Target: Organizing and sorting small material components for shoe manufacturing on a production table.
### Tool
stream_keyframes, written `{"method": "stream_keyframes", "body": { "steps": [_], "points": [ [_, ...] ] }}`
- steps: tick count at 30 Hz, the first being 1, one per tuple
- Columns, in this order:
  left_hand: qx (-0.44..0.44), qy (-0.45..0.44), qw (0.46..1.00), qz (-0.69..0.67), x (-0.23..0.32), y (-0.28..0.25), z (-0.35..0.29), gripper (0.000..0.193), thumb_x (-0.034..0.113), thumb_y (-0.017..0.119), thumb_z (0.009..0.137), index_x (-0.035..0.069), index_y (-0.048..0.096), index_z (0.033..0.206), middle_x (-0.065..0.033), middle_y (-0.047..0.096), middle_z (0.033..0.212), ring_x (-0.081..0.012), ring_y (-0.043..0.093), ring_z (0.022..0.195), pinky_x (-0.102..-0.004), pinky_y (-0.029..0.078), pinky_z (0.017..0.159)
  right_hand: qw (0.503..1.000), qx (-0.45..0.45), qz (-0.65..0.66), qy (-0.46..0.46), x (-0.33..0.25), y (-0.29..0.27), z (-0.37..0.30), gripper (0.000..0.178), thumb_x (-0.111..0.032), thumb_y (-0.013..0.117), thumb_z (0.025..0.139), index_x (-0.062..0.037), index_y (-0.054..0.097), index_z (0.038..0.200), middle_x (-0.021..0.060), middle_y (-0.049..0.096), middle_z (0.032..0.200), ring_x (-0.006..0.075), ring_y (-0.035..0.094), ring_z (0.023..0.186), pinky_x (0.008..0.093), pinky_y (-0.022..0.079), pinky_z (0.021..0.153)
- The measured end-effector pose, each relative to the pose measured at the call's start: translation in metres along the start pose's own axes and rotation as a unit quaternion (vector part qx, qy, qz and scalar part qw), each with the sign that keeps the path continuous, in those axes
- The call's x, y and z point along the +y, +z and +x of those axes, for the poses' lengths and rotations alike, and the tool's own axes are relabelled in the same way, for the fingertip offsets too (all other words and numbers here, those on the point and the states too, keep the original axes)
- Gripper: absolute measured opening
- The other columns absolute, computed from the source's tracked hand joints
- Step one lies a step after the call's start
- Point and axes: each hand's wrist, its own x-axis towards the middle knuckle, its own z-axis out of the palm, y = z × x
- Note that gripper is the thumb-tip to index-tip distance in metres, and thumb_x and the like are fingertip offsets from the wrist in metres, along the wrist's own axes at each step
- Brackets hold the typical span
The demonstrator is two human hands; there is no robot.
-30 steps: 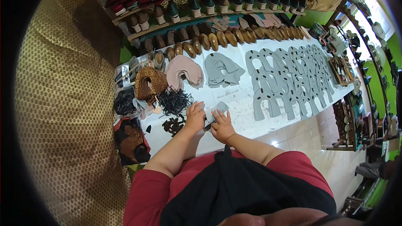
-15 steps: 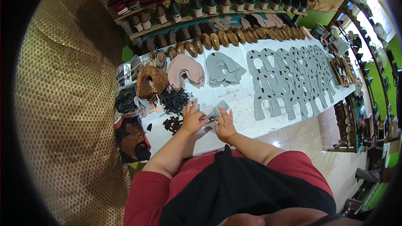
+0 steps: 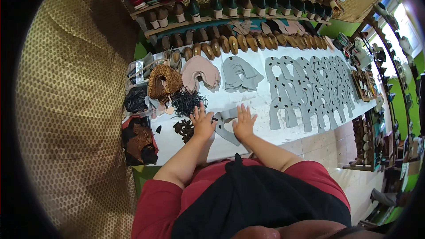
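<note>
Steadying the grey arched piece (image 3: 223,132) likely works best with light, even pressure: it lies on the worktop (image 3: 175,152) between the left grip (image 3: 204,125) and right grip (image 3: 244,125), fingers spread apart on both.

A matte grey, curved flat piece (image 3: 226,135) is lying on the worktop (image 3: 190,150) between the person's two hands. It is showing as an arch turned on its side: the bend is sitting toward the left hand (image 3: 203,125), and the two limbs are spreading rightward, the lower one slanting toward the person, the upper one reaching to the right hand (image 3: 244,123). Pale surface is showing in the gap between the limbs. A small dark tab (image 3: 214,119) is resting at the bend, beside the left hand, which is partly hiding that end.
</note>
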Motion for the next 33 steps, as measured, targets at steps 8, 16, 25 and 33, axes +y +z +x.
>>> {"method": "stream_keyframes", "body": {
  "steps": [8, 16, 25, 33],
  "points": [
    [-0.058, 0.039, 0.997, 0.01, -0.007, 0.002, 0.005, 0.032, 0.031, 0.076, 0.077, 0.016, 0.071, 0.105, -0.0163, 0.028, 0.158, -0.043, 0.016, 0.146, -0.0636, 0.012, 0.114, 0.974, -0.006, -0.075, -0.214, 0.041, -0.022, 0.05, 0.027, -0.022, 0.064, 0.085, -0.0209, 0.071, 0.111, -0.0034, 0.066, 0.122, 0.0258, 0.042, 0.137, 0.0781, 0.008, 0.108],
    [-0.004, 0.012, 1.0, -0.018, 0.008, 0.002, 0.017, 0.047, 0.039, 0.076, 0.075, 0.02, 0.07, 0.118, -0.0165, 0.018, 0.162, -0.0464, 0.008, 0.148, -0.069, 0.009, 0.112, 0.95, 0.073, -0.075, -0.294, 0.05, -0.025, 0.033, 0.021, -0.02, 0.065, 0.083, -0.015, 0.07, 0.102, -0.0008, 0.063, 0.122, 0.0227, 0.047, 0.131, 0.0756, 0.011, 0.109],
    [-0.215, -0.013, 0.975, 0.049, 0.025, -0.017, 0.053, 0.045, 0.041, 0.078, 0.073, 0.018, 0.073, 0.111, -0.0168, 0.017, 0.162, -0.0449, 0.006, 0.148, -0.0727, 0.006, 0.11, 0.988, 0.054, -0.026, -0.141, 0.048, -0.036, 0.007, 0.071, -0.028, 0.069, 0.08, -0.0123, 0.041, 0.143, 0.0186, 0.028, 0.153, 0.0381, 0.027, 0.143, 0.0713, 0.008, 0.111],
    [-0.069, 0.161, 0.976, 0.128, 0.033, 0.021, 0.011, 0.076, 0.04, 0.059, 0.089, 0.013, 0.03, 0.153, -0.0146, 0.017, 0.162, -0.0349, 0.013, 0.15, -0.0608, 0.009, 0.117, 0.987, 0.022, -0.048, -0.151, 0.053, -0.036, 0.008, 0.07, -0.031, 0.066, 0.084, -0.012, 0.038, 0.146, 0.0172, 0.029, 0.155, 0.0355, 0.025, 0.145, 0.071, 0.008, 0.111]
  ]
}}
